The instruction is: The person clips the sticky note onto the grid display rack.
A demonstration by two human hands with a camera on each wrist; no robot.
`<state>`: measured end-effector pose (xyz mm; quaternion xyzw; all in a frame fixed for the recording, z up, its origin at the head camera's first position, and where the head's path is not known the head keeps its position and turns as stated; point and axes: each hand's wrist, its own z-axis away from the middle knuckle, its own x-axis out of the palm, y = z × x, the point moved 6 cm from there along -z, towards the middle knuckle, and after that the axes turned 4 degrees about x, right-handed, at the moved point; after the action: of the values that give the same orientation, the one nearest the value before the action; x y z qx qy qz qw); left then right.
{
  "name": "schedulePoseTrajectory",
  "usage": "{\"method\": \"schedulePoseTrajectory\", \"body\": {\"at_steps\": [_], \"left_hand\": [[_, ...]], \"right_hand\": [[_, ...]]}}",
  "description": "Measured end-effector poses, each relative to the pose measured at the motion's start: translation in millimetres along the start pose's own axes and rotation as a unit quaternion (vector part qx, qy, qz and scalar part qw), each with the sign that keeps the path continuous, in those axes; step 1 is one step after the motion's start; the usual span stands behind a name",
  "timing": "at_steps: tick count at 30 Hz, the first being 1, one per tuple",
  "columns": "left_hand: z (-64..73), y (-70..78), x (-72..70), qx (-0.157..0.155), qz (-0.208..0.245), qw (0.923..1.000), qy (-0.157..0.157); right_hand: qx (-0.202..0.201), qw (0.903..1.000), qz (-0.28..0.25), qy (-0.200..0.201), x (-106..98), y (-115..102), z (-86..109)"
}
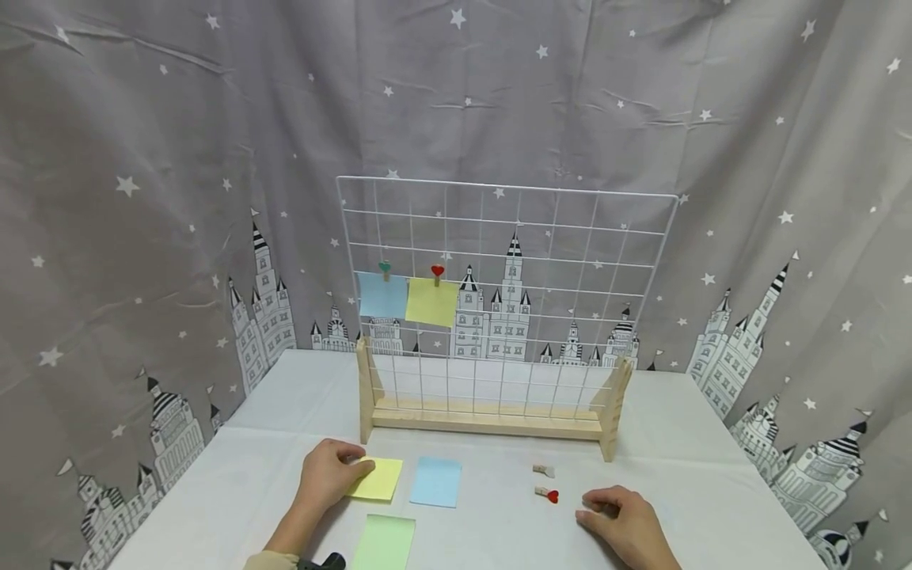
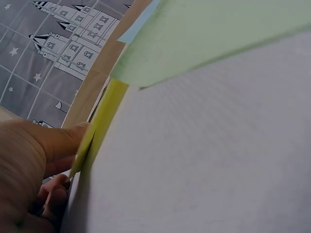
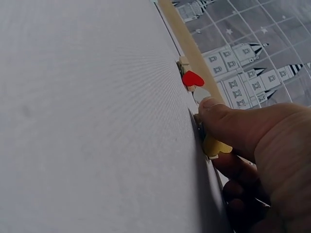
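My left hand (image 1: 329, 475) pinches the left edge of a yellow sticky note (image 1: 383, 478) on the white table. In the left wrist view, the note (image 2: 108, 109) lies edge-on between thumb and fingers. A blue sticky note (image 1: 435, 482) lies to its right, and a green one (image 1: 385, 543) is nearer me. My right hand (image 1: 625, 524) is low over the table at the right. The right wrist view shows its thumb and fingers pinching a small clothespin with a yellow heart (image 3: 214, 147). Left of that hand lie a red-heart clothespin (image 1: 547, 495) and a pale-heart clothespin (image 1: 544, 470).
Behind the notes stands a white wire grid (image 1: 556, 290) on a wooden base (image 1: 484, 422). Clipped to its left side are a blue note (image 1: 381, 296) with a green-heart clothespin (image 1: 385, 268) and a yellow note (image 1: 431, 304) with a red-heart clothespin (image 1: 438, 272). A grey patterned curtain (image 1: 570, 95) hangs behind.
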<state>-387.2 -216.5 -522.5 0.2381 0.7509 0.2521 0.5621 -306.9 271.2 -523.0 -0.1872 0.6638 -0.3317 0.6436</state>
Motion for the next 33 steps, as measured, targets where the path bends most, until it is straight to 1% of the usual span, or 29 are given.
{"method": "schedulePoseTrajectory", "body": {"at_steps": [5,10,18,22,28,33], "left_hand": [[0.8,2.9,0.0,0.009,-0.003,0.9999,-0.008],[1.3,2.9,0.8,0.003,-0.007,0.9999,-0.013],[0.2,2.5,2.7,0.001,-0.007,0.9999,-0.008],[-2.5,3.8,1.7,0.002,0.003,1.0000,-0.003],[-2.3,4.3,-0.2,0.001,0.027,0.9996,0.001],[0.5,0.2,1.1,-0.014,0.037,0.9992,0.001]], "right_hand": [[-0.002,0.9999,0.011,-0.003,-0.7,0.6,0.9],[0.001,0.9998,0.014,-0.011,0.5,1.4,0.9],[-0.016,0.9995,0.022,-0.016,0.1,-0.8,-1.0],[-0.021,0.9994,0.023,-0.016,-1.9,-2.6,-2.2],[-0.003,0.9996,0.017,-0.025,0.1,-1.5,-3.1],[0.012,0.9996,-0.007,-0.024,2.9,0.6,-1.2]]}}
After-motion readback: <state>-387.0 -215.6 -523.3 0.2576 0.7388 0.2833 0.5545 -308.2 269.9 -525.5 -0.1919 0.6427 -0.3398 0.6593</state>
